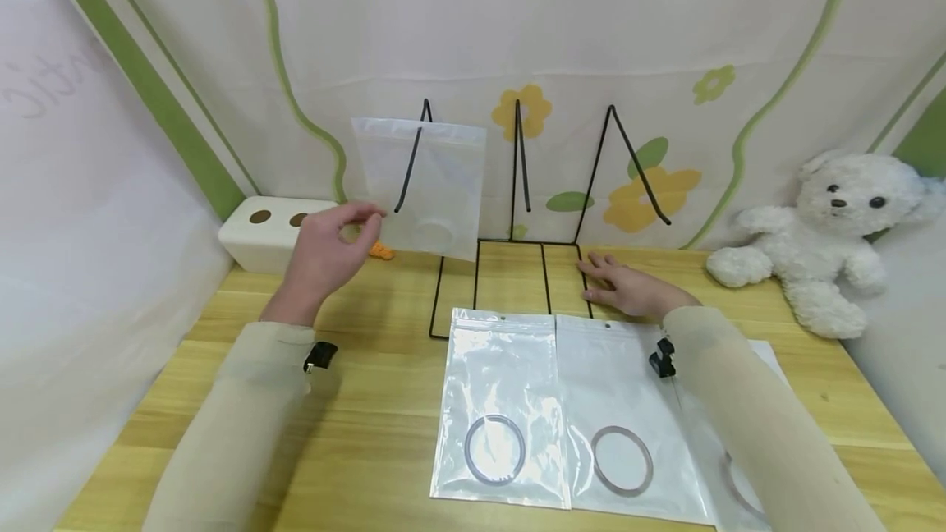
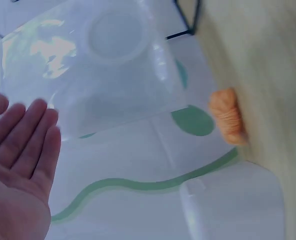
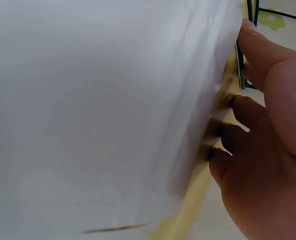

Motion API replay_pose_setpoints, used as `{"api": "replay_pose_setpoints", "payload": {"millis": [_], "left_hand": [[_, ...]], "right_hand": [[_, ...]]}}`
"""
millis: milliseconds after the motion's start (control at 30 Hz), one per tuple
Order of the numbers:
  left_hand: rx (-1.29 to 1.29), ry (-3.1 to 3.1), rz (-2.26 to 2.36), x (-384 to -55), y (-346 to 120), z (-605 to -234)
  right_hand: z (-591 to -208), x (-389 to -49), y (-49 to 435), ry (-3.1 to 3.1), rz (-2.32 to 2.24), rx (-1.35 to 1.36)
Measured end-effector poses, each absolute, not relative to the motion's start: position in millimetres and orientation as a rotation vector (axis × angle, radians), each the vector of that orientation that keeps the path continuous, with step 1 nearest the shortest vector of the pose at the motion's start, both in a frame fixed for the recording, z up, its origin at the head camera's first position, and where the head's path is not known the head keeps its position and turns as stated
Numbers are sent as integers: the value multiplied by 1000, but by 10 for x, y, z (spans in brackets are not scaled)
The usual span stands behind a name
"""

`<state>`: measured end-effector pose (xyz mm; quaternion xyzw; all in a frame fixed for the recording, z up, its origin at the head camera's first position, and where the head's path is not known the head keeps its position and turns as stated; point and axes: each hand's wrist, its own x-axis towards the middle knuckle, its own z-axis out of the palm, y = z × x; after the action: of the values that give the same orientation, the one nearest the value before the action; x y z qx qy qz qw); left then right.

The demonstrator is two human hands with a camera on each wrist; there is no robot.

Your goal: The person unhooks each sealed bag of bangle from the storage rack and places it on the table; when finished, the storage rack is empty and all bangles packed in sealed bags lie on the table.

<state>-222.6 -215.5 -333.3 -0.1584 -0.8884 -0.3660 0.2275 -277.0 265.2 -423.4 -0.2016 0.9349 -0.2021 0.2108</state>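
Note:
A clear zip bag (image 1: pixel 451 179) hangs from the left hook of a black wire rack (image 1: pixel 528 242), with a faint round shape near its bottom. My left hand (image 1: pixel 336 240) is at the bag's left edge; in the left wrist view its fingers (image 2: pixel 23 135) are extended beside the bag (image 2: pixel 133 82), not curled round it. At the rack's right side, my right hand (image 1: pixel 628 286) rests with spread fingers touching the base wire. Before the rack lie zip bags: a left one (image 1: pixel 498 368) and a middle one (image 1: pixel 621 376), each with a ring, plus another partly under my right forearm.
A white box with round holes (image 1: pixel 254 240) stands at the back left, near a small orange object (image 1: pixel 381 251). A white teddy bear (image 1: pixel 828 245) sits at the back right. Behind the rack hangs a flowered cloth (image 1: pixel 443 31). The rack's middle and right hooks project forward.

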Motion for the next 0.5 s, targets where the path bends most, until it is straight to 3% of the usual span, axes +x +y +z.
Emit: {"api": "replay_pose_setpoints", "payload": {"millis": [500], "left_hand": [[-179, -2208, -1290, -2441, -2096, -2897]], "right_hand": [[-4189, -2744, 2630, 2603, -560, -571]]}}
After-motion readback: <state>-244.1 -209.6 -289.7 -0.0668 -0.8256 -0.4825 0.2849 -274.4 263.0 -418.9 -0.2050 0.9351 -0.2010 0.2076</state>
